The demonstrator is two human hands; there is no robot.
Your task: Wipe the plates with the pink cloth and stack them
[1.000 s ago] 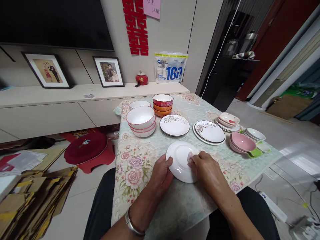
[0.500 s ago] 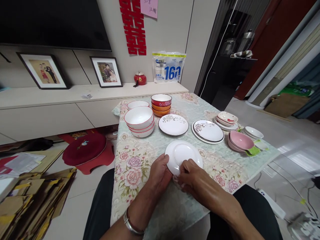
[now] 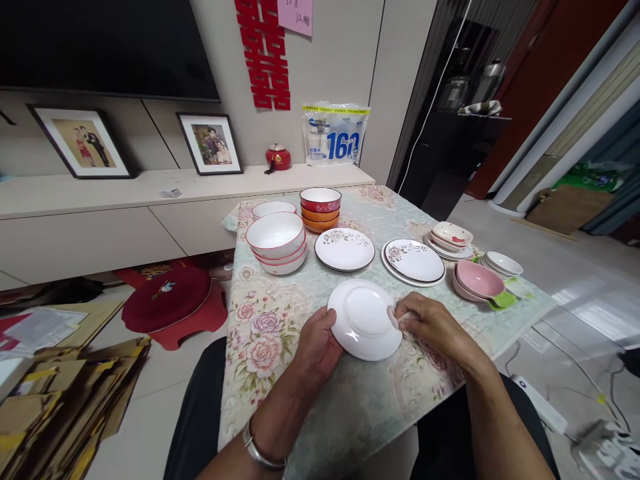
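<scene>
A white plate [image 3: 367, 313], its underside with the foot ring facing me, is tilted above the near part of the table. My left hand [image 3: 320, 343] grips its left edge, thumb on the face and fingers beneath. At the right rim, my right hand [image 3: 430, 323] is closed on a small white cloth or tissue [image 3: 393, 317] that touches the plate's edge. Beyond the plate lie a flowered plate [image 3: 345, 250] and a second stack of flowered plates [image 3: 414, 260].
White bowls [image 3: 276, 237] with red rims stand stacked at left, near red and orange bowls [image 3: 321, 210]. At right are pink bowls [image 3: 479, 281], small white bowls [image 3: 504, 263] and patterned dishes [image 3: 451, 235]. A flowered cloth [image 3: 270, 320] covers the table.
My right hand has moved from the plate's near edge to its right rim, carrying the white cloth or tissue along. My left hand keeps its hold, and more of the plate shows.
</scene>
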